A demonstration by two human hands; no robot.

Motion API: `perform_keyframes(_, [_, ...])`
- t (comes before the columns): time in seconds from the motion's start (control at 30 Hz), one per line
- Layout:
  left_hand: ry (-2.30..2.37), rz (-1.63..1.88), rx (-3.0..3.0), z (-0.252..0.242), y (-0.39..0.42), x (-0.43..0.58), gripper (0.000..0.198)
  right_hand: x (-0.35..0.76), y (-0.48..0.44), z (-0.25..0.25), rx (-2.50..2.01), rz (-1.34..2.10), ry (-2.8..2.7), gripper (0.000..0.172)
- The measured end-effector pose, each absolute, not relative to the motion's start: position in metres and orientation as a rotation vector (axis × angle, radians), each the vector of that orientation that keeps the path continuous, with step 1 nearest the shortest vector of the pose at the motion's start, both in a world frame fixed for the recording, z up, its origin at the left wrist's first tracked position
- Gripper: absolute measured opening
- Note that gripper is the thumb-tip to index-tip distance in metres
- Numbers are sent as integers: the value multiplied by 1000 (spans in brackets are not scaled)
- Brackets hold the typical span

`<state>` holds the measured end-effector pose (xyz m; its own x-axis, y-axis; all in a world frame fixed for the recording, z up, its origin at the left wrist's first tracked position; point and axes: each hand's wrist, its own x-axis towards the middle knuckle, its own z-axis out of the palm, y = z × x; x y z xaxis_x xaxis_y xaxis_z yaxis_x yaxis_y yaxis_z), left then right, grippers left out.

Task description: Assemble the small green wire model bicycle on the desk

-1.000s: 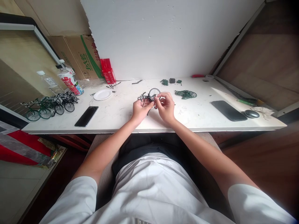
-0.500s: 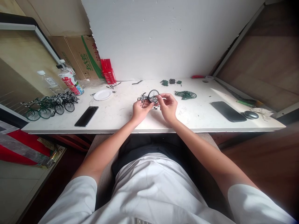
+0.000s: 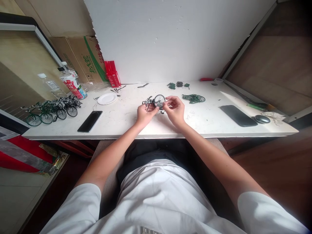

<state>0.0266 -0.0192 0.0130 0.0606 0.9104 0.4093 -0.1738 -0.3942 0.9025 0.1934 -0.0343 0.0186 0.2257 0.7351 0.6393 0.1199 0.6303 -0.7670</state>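
A small model bicycle [image 3: 154, 102], partly built, with one spoked wheel showing, is held just above the white table [image 3: 122, 123] in front of me. My left hand [image 3: 143, 114] grips its frame from the left and below. My right hand [image 3: 174, 109] pinches at the wheel's right side with thumb and forefinger. What the right fingertips hold besides the wheel is too small to tell.
Several finished model bicycles [image 3: 51, 110] stand at the table's left end beside bottles [image 3: 71, 83]. A black phone [image 3: 90, 121], a white paper plate [image 3: 107, 98], loose screws, green parts [image 3: 194, 98], a second phone [image 3: 238, 115] and a mouse [image 3: 262, 119] lie around.
Both hands and the model have shifted slightly; the right hand's fingers have moved closer onto the wheel. Everything else on the table is unmoved.
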Motion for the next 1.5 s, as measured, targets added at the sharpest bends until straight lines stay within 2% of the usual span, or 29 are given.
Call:
perform_keyframes(0.13, [813,1495,1416,11,-17,26,44,195,-35,19,-844,506,-1350,39])
perform_keyframes(0.27, [853,1511,1439,11,-16,24,42,198,-33,19,-858,566,-1354,34])
perform_keyframes(0.47, [935,1548,1490,10,-16,20,34,199,-29,15,-813,615,-1314,44])
perform_keyframes(0.87, [962,1550,1591,5,-16,21,28,203,-30,6,-817,211,-1496,14])
perform_keyframes(1.27, [955,1532,1625,3,-17,23,28,203,-32,11,-856,121,-1544,22])
perform_keyframes(1.5, [946,1516,1606,5,-18,23,29,201,-34,12,-864,134,-1552,21])
